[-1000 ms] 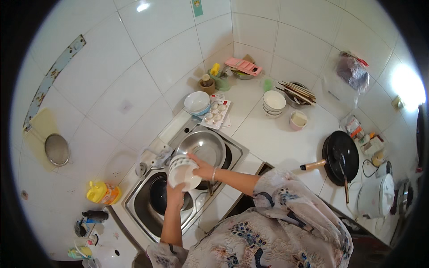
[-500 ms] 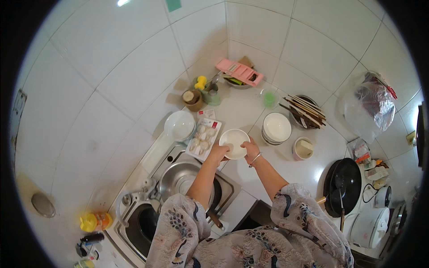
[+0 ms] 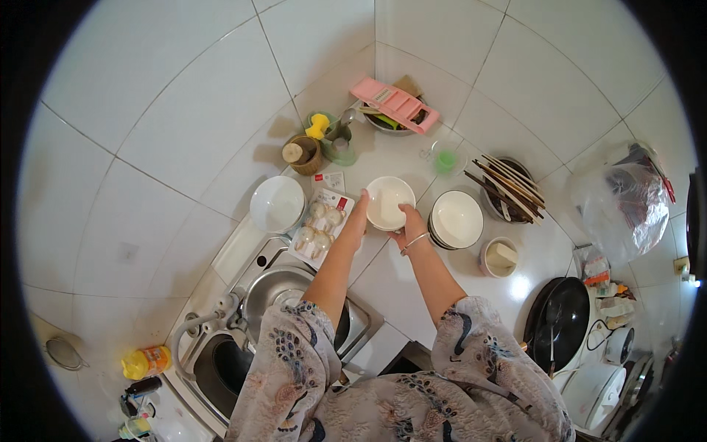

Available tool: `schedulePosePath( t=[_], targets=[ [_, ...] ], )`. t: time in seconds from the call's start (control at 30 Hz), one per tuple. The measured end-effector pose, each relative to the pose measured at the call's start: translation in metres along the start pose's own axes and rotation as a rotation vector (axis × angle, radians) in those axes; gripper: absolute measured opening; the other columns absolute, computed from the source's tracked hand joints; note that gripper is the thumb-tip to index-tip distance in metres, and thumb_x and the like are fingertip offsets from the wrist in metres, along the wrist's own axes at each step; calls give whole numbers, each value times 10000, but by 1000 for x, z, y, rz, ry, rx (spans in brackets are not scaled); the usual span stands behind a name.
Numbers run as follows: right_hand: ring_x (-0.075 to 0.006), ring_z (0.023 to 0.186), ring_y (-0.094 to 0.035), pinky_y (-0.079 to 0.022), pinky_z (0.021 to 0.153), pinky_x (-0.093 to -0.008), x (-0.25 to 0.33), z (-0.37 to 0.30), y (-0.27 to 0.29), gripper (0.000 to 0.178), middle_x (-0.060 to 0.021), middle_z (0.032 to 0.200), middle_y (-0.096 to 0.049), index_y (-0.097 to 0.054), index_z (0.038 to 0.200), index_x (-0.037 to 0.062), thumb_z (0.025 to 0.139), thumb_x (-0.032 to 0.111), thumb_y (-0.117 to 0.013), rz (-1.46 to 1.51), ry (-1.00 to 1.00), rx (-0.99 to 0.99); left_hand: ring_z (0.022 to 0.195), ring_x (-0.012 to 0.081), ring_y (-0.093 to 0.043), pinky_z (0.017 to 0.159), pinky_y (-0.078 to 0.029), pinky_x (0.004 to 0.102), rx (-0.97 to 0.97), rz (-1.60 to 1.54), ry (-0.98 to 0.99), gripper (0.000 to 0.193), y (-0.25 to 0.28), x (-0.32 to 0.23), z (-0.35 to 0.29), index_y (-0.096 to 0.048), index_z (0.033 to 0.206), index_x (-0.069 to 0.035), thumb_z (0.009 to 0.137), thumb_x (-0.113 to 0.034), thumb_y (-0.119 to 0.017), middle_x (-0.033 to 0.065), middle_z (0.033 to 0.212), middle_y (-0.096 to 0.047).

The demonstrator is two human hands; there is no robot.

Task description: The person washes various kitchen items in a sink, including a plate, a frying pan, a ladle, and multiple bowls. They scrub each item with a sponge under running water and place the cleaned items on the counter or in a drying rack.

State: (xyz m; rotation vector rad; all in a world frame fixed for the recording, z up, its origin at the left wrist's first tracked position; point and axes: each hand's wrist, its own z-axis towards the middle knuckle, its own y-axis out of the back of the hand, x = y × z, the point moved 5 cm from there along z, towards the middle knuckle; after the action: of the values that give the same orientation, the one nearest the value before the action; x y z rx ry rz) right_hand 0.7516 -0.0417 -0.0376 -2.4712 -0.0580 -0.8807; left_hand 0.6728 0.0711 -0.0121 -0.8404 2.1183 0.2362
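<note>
A small white bowl (image 3: 389, 197) is between my two hands, over the white counter. My right hand (image 3: 409, 225) grips its near right side, thumb over the rim and fingers curled underneath. Along the bowl's left side lies my left hand (image 3: 359, 216), seen edge-on and closed against the wall of the bowl; most of its fingers are hidden. To the right stands a stack of white bowls (image 3: 456, 219) with dark outer sides. Just left of my left hand is a tray of round pale items (image 3: 322, 225) under clear plastic.
A larger white bowl (image 3: 278, 205) stands beside the steel sink (image 3: 368, 321). Chopsticks (image 3: 515, 190) lie across a dark bowl; a cup (image 3: 498, 257) holds a pale block. Toward the corner are a pink grater (image 3: 395, 104) and a green holder (image 3: 340, 147). Black pans (image 3: 563, 317) sit at right.
The bowl and both hands have moved farther away over the counter. My left thumb has come off the inside of the bowl to its left side. The whole view has shifted slightly.
</note>
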Motion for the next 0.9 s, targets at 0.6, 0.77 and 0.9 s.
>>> schedulePosePath(
  t=[0.6, 0.77, 0.9],
  targets=[
    [-248, 1240, -253, -278, 926, -470, -1, 11, -1, 767, -28, 1414, -214, -168, 1382, 216, 797, 700, -271, -285, 205, -103, 1083, 216, -443, 907, -293, 438, -76, -401, -67, 559, -16, -16, 13, -474, 1214, -192, 850, -599, -354, 30, 1203, -499],
    [-246, 1287, -193, -190, 1004, -484, -3, 9, -2, 772, -23, 1425, -187, -131, 1394, 202, 809, 681, -287, -269, 259, -85, 1091, 174, -451, 957, -284, 370, 6, -433, -63, 583, -13, -13, 16, -449, 1244, -119, 862, -556, -397, 44, 1224, -494],
    [-210, 1298, -182, -171, 1035, -406, 10, -12, -11, 718, -14, 1411, -216, -152, 1390, 170, 849, 619, -299, -240, 269, -89, 1132, 171, -426, 976, -276, 327, 55, -408, -182, 630, -14, -8, 22, -426, 1254, -55, 867, -551, -395, 69, 1243, -482]
  ],
)
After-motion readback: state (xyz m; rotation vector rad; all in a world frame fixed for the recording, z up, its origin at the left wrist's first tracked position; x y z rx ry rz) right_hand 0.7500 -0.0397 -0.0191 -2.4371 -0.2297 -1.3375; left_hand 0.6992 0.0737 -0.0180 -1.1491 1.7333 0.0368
